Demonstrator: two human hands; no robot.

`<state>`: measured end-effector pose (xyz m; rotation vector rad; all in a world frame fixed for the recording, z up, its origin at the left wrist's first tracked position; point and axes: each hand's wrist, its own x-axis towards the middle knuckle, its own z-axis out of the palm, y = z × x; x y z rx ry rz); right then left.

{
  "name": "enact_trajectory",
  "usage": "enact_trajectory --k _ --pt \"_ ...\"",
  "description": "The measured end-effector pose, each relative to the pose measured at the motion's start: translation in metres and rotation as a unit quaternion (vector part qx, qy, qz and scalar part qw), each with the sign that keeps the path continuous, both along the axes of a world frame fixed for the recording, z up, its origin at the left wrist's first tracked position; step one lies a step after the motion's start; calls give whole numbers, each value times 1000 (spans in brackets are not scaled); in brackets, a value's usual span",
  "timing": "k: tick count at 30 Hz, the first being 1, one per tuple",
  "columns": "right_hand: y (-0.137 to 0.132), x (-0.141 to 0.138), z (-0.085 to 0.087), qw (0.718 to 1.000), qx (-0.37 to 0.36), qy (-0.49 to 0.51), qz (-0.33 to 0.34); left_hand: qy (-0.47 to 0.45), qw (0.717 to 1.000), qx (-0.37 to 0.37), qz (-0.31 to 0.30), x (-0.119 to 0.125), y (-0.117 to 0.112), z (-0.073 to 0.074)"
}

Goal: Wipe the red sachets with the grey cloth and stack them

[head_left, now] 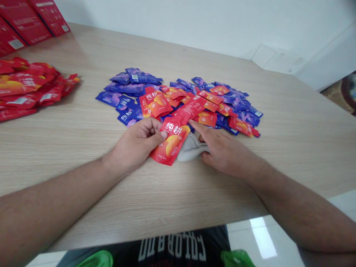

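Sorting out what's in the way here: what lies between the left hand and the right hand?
In the head view, a red sachet held by the left hand and a crumpled grey cloth lie there, the cloth against the right hand.

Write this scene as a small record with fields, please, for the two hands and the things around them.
Left hand: holds a red pouch
Right hand: against a grey cloth, forefinger on red pouches
Centre pile: red and purple pouches
Far left: heap of red pouches, red boxes
Surface: wood-grain table
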<state>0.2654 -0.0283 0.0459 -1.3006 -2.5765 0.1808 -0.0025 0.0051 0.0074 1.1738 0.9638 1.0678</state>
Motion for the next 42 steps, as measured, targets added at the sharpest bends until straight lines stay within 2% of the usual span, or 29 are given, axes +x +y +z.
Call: enact_trajectory --k 4,13,18,23,24,27,29,32,35,39,42 --pt "-1 -2 -1 998 18 -53 13 21 1000 22 -7 -1 2 -3" --pt "-2 -5 1 994 19 -92 50 38 999 30 4 1 0 1" --pt "-1 3 10 988 -30 -139 57 67 997 29 -13 1 1 0" --pt "8 16 22 988 -119 -28 97 74 997 10 -26 1 1 -3" --pt "9 17 23 989 -119 3 86 79 997 9 -26 1 1 -3" --pt "7 12 22 996 -44 72 -17 119 992 24 -28 2 0 -1" --pt "5 3 14 994 30 90 -52 148 987 44 -41 4 0 2" --pt "4 -9 -1 994 76 79 1 173 982 56 -56 7 0 6" --pt "5 -14 -11 994 77 61 42 157 986 19 -60 12 -2 6" --pt "7 -13 -16 994 75 48 64 110 992 -40 -57 18 -5 7" --pt "7 -13 -17 993 83 39 73 137 989 -43 -34 22 -3 9"
